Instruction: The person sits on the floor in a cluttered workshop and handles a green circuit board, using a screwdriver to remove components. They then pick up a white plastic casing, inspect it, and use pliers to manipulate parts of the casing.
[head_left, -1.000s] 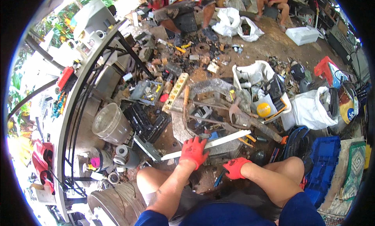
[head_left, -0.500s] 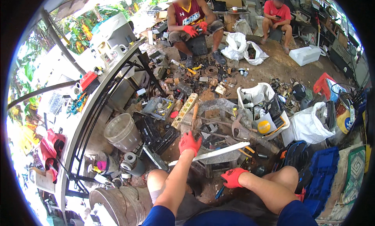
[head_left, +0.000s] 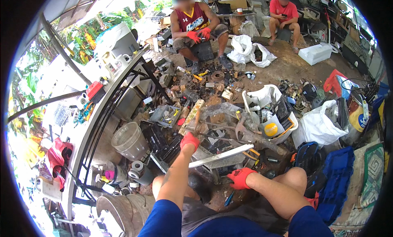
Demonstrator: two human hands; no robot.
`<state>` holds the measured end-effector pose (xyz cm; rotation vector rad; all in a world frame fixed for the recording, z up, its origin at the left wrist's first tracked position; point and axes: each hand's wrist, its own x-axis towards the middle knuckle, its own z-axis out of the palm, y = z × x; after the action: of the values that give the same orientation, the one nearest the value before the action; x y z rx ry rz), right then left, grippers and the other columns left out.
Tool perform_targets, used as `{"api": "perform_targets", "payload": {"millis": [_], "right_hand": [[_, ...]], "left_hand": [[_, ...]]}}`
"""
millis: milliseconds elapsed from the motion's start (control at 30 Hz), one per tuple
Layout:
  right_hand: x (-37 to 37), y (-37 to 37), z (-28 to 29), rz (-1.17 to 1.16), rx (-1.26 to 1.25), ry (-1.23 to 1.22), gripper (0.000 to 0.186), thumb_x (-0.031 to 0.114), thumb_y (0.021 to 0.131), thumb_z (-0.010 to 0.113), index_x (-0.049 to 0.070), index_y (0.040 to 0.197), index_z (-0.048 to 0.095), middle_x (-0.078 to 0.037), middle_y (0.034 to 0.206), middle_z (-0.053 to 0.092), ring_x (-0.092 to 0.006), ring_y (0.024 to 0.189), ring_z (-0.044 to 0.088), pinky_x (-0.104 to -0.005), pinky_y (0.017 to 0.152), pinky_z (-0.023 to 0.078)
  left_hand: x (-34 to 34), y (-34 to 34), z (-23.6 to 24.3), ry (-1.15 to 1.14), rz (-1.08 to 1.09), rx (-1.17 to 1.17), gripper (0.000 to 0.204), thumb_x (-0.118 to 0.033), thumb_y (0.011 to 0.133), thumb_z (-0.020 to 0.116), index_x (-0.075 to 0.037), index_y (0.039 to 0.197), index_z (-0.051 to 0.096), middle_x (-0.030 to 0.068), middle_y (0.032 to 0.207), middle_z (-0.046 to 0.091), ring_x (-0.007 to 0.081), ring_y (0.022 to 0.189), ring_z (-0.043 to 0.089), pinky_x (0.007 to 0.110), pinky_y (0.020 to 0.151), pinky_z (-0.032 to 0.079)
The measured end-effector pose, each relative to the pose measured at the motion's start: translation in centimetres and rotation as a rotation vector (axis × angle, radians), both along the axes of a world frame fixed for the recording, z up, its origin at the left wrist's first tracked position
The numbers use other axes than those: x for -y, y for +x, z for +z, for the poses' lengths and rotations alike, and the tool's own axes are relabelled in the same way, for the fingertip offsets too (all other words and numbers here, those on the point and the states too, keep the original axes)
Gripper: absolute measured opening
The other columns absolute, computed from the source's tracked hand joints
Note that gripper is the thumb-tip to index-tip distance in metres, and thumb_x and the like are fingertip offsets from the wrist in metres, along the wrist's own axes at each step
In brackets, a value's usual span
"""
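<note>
My left hand (head_left: 190,141), in a red glove, is at the near end of an upright hammer-like tool with a wooden handle (head_left: 197,121). The back of the hand hides its fingers, so a grip on the tool cannot be made out. My right hand (head_left: 241,179), also gloved in red, hovers low beside a worn low bench (head_left: 217,165), its fingers loosely apart with nothing visible in them. Just below it is a blue-handled tool (head_left: 229,198), apparently on the ground. A white strip (head_left: 225,156) lies across the bench's near edge.
Scrap covers the ground around me. A clear bucket (head_left: 130,140) and black casings (head_left: 161,140) stand left, near a long table (head_left: 96,122). At right are a white bin (head_left: 249,99), a white sack (head_left: 317,126) and a blue case (head_left: 337,183). Two people (head_left: 198,26) (head_left: 283,18) sit beyond.
My left hand has moved slightly forward and left, over the near end of the wooden-handled tool. My right hand has shifted a little forward. The whole view has tilted slightly.
</note>
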<state>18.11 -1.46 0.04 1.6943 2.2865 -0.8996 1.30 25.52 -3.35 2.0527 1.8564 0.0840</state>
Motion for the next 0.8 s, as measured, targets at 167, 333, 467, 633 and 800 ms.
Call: {"api": "perform_targets", "payload": {"millis": [167,333,467,633,800], "right_hand": [[0.4,0.8,2.5,-0.245,-0.137,0.471,0.052,0.039,0.09,0.058,0.008,0.131,0.056,-0.018,0.123,0.06,-0.0356,0.112,0.06,-0.0449,0.094,0.049],[2.0,1.5,5.0,-0.364,0.051,1.045,0.061,0.037,0.085,0.064,0.019,0.141,0.049,-0.015,0.14,0.045,-0.0391,0.132,0.038,-0.0586,0.108,0.03],[3.4,0.0,5.1,-0.095,0.042,0.516,0.057,0.033,0.09,0.059,0.019,0.144,0.046,-0.015,0.138,0.051,-0.0339,0.127,0.049,-0.0525,0.106,0.036],[6.5,-0.4,4.1,-0.128,-0.081,0.168,0.054,0.031,0.095,0.055,0.014,0.145,0.043,-0.018,0.131,0.056,-0.0392,0.104,0.063,-0.0467,0.09,0.051],[9.7,2.5,3.7,-0.617,-0.256,0.25,0.061,0.024,0.092,0.058,0.008,0.147,0.039,-0.023,0.133,0.055,-0.042,0.111,0.059,-0.0448,0.097,0.048]], "left_hand": [[3.2,-2.5,5.6,0.243,-0.074,0.247,0.039,-0.031,0.092,0.055,-0.004,0.119,0.059,0.0261,0.117,0.064,0.043,0.114,0.059,0.048,0.097,0.048],[12.2,-8.4,9.5,0.151,-0.633,0.382,0.035,-0.018,0.089,0.056,-0.003,0.12,0.061,0.0239,0.11,0.065,0.0412,0.109,0.06,0.045,0.094,0.048],[17.2,-9.8,8.0,-0.111,-0.819,0.396,0.04,-0.019,0.088,0.059,0.0,0.123,0.059,0.0241,0.12,0.062,0.0421,0.113,0.059,0.044,0.096,0.048],[17.1,-10.1,5.1,-0.128,-0.883,0.478,0.047,-0.023,0.089,0.062,0.0,0.129,0.055,0.025,0.129,0.057,0.0422,0.118,0.056,0.045,0.1,0.047],[14.1,-6.5,3.6,0.059,-0.67,0.368,0.06,-0.038,0.091,0.062,-0.004,0.138,0.048,0.0255,0.134,0.052,0.0414,0.127,0.048,0.046,0.108,0.039]]}}
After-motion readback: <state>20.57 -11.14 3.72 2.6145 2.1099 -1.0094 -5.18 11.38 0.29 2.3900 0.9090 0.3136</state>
